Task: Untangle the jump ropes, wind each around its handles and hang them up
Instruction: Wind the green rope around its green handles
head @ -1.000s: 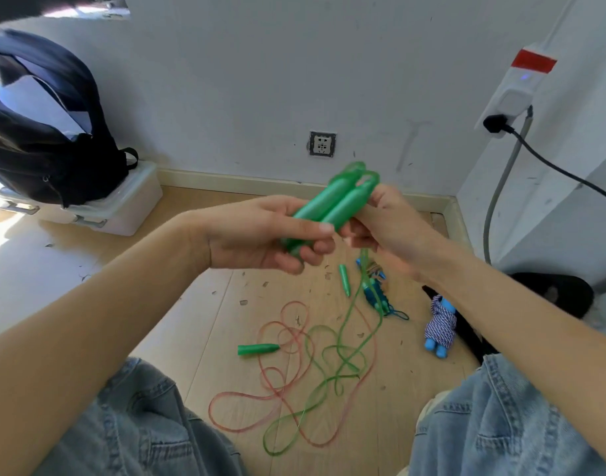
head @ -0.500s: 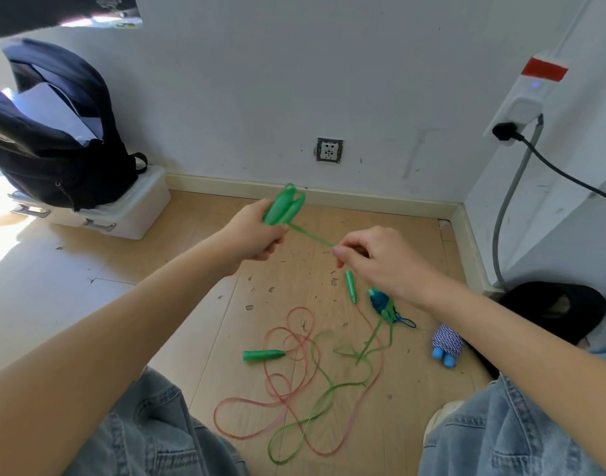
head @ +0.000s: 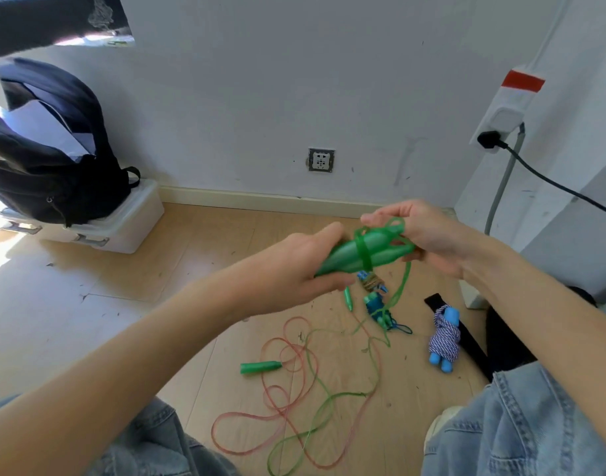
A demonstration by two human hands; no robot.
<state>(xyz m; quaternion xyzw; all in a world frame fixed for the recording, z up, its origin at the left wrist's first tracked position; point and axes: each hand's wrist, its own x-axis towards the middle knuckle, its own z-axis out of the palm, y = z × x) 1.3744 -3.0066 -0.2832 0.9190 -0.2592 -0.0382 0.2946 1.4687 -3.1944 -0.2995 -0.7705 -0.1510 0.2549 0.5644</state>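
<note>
We hold the pair of green handles (head: 360, 254) side by side between our hands, above the wooden floor (head: 205, 255): our left hand (head: 294, 273) grips their blunt end, fingers curled under, while our right hand (head: 428, 235) pinches the green rope (head: 399, 293) looped at their tapered end. One turn of rope already crosses the handles mid-length; the rest hangs below our right hand to the floor, tangled there with a red rope (head: 281, 400) whose green handle (head: 260, 366) lies below our left hand. Beyond our hands runs the baseboard (head: 260, 197); the corner wall with its cord (head: 548, 180) closes in just right of our right hand, and a storage box (head: 129, 225) under a backpack (head: 50, 159) sits well to the left, leaving bare floor between. A wound blue-handled rope (head: 444, 334) lies below our right wrist. Half a second ago our hands were apart, rope stretched between them; now they meet at the handles.
</note>
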